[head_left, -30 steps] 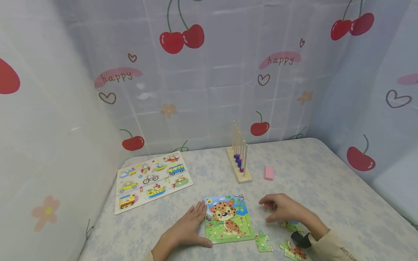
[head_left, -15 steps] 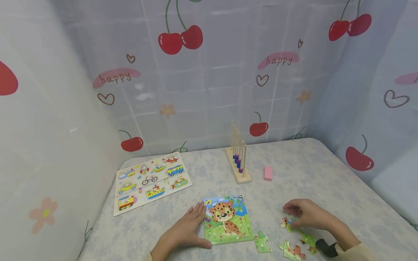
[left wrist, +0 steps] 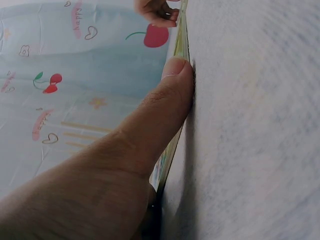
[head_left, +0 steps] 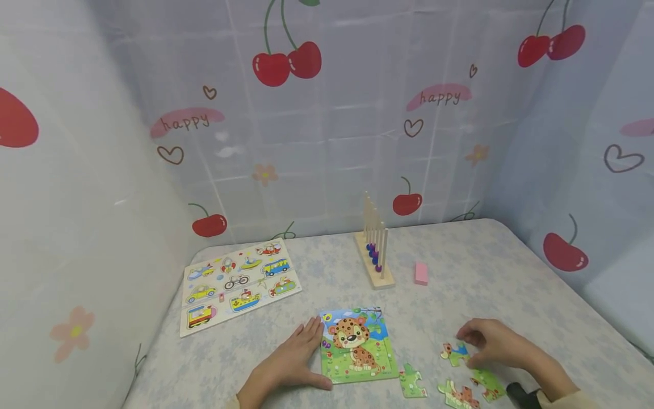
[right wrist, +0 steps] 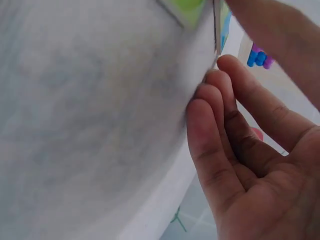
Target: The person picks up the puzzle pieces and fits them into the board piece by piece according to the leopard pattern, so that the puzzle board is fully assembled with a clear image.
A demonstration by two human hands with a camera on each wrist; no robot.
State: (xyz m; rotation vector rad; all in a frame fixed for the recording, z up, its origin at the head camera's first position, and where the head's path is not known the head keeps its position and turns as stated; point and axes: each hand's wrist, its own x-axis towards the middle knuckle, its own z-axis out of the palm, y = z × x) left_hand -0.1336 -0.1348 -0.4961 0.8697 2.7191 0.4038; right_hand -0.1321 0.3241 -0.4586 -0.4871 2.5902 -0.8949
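Left hand (head_left: pixel 293 359) flat on the mottled pale blue tabletop (head_left: pixel 475 267), fingers straight and nearly side by side, thumb stuck out apart; fingertips touch the left edge of the square puzzle board with an orange spotted leopard cub (head_left: pixel 357 347), thumb tip at its lower left corner. Board lies flat, just right of those fingers. Right hand (head_left: pixel 499 343) low over the table, index finger and thumb apart around the blue-and-green jigsaw piece with knobs (head_left: pixel 454 354), remaining fingers bunched together; can't tell if it's actually pinched, thumb tip is cut off in the wrist view. Just below the right thumb: green piece with orange patches (head_left: pixel 487 384), partly near the palm, plus green piece with spotted orange fur (head_left: pixel 460 395). Plain green jigsaw piece (head_left: pixel 411 382) sits between the hands, beside the board's lower right corner. Ahead of both hands' fingers: pink rectangular block (head_left: pixel 421 273) and pale wooden peg stand (head_left: pixel 382 282) with blue and purple beads (head_left: pixel 375 258). Beyond left fingertips, off to the left: cream board of colourful vehicles (head_left: pixel 225 312).
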